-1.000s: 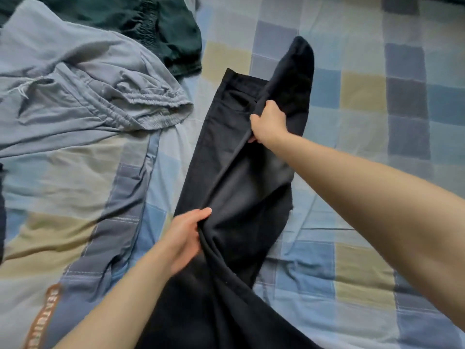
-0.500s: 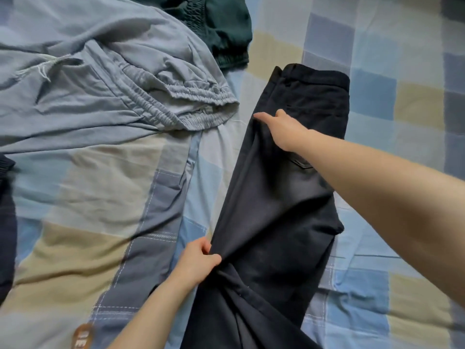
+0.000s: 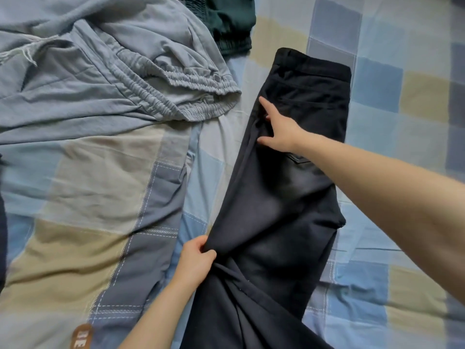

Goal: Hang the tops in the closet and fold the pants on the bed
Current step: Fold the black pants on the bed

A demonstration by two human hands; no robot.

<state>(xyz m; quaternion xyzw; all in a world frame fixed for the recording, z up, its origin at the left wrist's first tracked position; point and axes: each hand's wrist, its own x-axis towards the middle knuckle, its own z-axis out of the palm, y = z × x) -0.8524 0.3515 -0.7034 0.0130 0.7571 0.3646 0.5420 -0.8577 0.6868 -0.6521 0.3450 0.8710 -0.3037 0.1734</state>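
Note:
Black pants [image 3: 281,210] lie lengthwise on the checked bed cover [image 3: 392,102], folded along their length, waistband at the far end. My right hand [image 3: 279,127] rests flat on the upper part near the left edge, fingers spread and straight. My left hand [image 3: 195,263] grips the left edge of the black pants lower down, fabric bunched between thumb and fingers. The pant legs run out of the bottom of the view.
Grey-blue pants with an elastic waistband [image 3: 105,79] lie spread at the upper left. A dark green garment [image 3: 226,23] is bunched at the top. A patchwork garment with a brown label [image 3: 105,222] lies at the left. A dark fabric edge [image 3: 2,222] shows at the far left.
My right hand let go of the lifted half of the black pants, which now lies flat, and presses on it with straight fingers. My left hand keeps its grip on the edge.

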